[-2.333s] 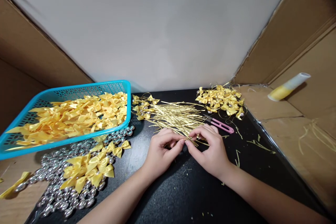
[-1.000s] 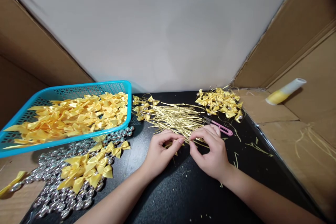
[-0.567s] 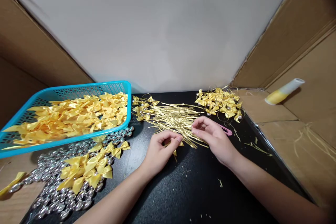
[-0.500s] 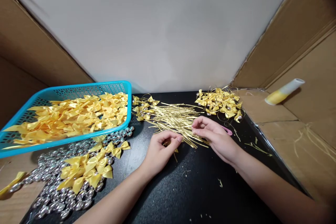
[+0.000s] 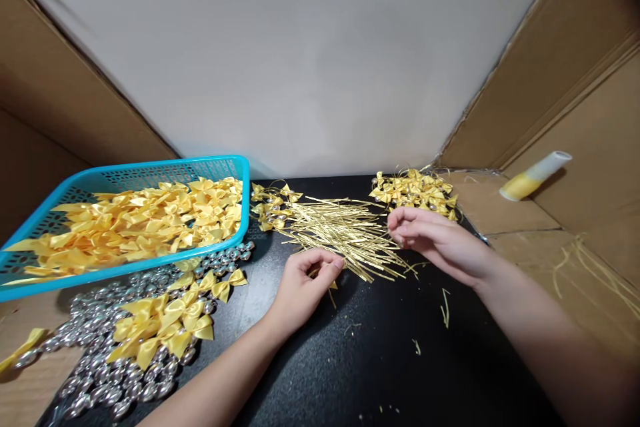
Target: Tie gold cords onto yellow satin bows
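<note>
My left hand point(image 5: 311, 283) is closed in a pinch at the near edge of a pile of gold twist-tie strips point(image 5: 340, 230). A bit of yellow satin bow point(image 5: 333, 285) shows under its fingers, and a thin tail hangs below; the rest is covered by the hand. My right hand point(image 5: 433, 240) hovers at the right end of the strips, its fingers curled in to the thumb. Whatever it may hold is too small or hidden to make out. Just behind it lies a heap of bows with silver beads and gold ties point(image 5: 413, 188).
A turquoise basket point(image 5: 245, 213) full of yellow bows stands left. Before it lie silver bead strings point(image 5: 100, 373) with loose bows point(image 5: 165, 320) on top. More tied bows point(image 5: 273, 207) sit beside the basket. Cardboard walls flank the black table point(image 5: 320, 373); a white-yellow tube point(image 5: 535, 175) is at right.
My right hand has moved right and slightly up, away from my left hand, and now covers where a pink object lay. Loose scraps near it have shifted. My left hand has hardly moved.
</note>
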`<state>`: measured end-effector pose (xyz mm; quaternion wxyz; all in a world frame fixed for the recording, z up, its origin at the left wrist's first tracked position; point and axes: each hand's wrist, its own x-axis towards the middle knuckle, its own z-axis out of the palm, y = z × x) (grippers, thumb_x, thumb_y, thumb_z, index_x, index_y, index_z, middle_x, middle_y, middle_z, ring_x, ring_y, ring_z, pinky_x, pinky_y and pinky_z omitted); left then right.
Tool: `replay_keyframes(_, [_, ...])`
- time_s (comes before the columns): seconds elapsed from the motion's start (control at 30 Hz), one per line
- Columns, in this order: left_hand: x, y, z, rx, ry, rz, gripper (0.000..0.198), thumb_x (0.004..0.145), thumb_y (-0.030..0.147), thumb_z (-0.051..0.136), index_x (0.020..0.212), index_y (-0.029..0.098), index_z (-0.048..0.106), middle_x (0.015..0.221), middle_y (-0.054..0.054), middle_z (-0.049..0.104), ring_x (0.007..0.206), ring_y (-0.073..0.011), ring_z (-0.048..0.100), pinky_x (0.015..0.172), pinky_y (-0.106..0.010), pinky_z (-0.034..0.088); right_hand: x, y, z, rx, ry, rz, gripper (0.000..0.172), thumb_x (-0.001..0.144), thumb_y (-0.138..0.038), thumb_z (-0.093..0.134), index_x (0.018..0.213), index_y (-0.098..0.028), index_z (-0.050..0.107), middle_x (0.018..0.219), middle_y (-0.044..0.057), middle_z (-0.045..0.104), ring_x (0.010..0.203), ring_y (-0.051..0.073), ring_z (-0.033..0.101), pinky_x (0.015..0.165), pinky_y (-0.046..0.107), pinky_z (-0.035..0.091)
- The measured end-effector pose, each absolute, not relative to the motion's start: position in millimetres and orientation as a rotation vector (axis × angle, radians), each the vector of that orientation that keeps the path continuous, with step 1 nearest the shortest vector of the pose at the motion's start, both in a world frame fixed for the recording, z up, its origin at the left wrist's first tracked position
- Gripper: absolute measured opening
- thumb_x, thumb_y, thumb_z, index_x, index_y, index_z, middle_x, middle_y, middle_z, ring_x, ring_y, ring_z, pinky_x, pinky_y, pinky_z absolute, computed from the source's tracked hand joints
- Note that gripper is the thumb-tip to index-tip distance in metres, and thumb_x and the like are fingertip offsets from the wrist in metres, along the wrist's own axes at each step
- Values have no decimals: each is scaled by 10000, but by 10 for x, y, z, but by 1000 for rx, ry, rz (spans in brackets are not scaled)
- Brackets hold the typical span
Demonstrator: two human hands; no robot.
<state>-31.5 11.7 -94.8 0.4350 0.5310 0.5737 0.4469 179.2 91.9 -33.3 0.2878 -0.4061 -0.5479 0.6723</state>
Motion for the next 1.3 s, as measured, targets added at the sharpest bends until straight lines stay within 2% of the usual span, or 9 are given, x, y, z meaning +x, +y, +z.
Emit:
replay_keyframes(0.17, [-334, 121, -958, 1320, 1430, 1123, 236, 782, 358, 617, 693, 148, 678, 628, -25, 632, 571, -123, 510, 550, -233, 394, 1939, 1016, -252, -1150, -1459, 1689, 67, 724, -248, 596, 755, -189, 589, 635, -12, 516, 571, 121, 458, 515, 257, 370])
replay_keyframes(0.73, [-350, 129, -951, 1334, 1445, 1132, 241, 774, 366, 620, 693, 149, 687, 628, -30, 649, 573, -129, 531, 553, -234, 413, 2115, 1159, -227, -1276, -1447, 1538, 102, 693, -275, 625, 738, -184, 630, 641, 2, 598, 596, 127, 526, 552, 265, 420])
replay_keyframes(1.13, [-365, 146, -940, 1342, 1458, 1158, 240, 770, 367, 623, 675, 154, 682, 604, -15, 626, 558, -120, 503, 545, -225, 401, 2222, 1231, -220, -1358, -1471, 1430, 135, 683, -314, 627, 743, -194, 630, 646, 4, 601, 593, 135, 516, 563, 281, 392])
replay_keyframes(1.3, [-363, 138, -949, 1328, 1460, 1142, 237, 769, 364, 624, 679, 153, 685, 608, -17, 621, 564, -122, 496, 546, -227, 393, 2248, 1261, -271, -1391, -1627, 1301, 161, 734, -352, 593, 717, -194, 617, 629, 4, 611, 579, 141, 510, 565, 287, 374])
